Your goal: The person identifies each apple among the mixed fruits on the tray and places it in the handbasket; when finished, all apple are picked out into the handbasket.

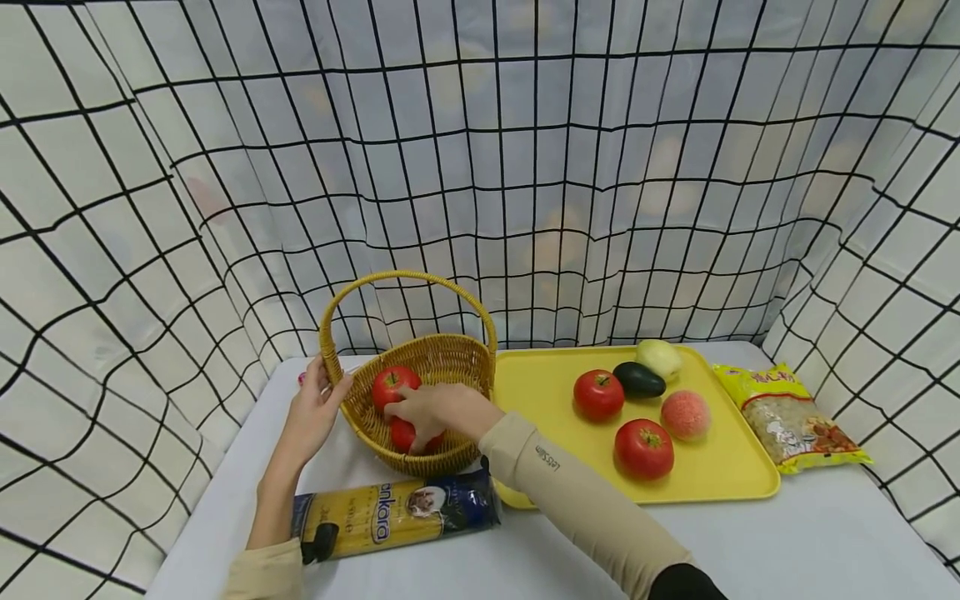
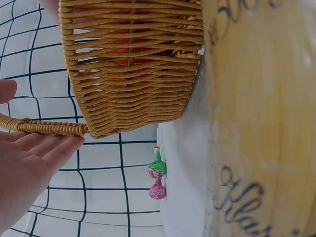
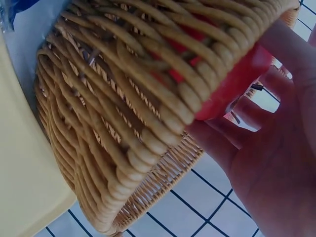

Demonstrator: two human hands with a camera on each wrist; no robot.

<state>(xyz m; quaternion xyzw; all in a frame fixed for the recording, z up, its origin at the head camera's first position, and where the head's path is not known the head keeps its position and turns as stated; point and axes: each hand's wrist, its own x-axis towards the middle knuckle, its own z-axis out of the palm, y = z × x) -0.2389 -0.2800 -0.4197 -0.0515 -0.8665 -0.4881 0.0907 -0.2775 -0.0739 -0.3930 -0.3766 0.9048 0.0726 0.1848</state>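
A wicker basket with a tall handle stands on the table. Two tomatoes are inside: one tomato sits further back, and the nearer tomato is partly covered by my right hand. That hand reaches over the rim, with its fingers curled round the nearer tomato. My left hand is at the left base of the handle. Its straight fingers touch the handle from one side, while the thumb stands a little apart on the other. A spaghetti packet lies in front of the basket.
Right of the basket, a yellow tray holds two tomatoes, a dark green avocado-like item, a pale fruit and a peach. A yellow food bag lies beyond. Wrapped lollipops lie behind the basket. Netted curtains surround the table.
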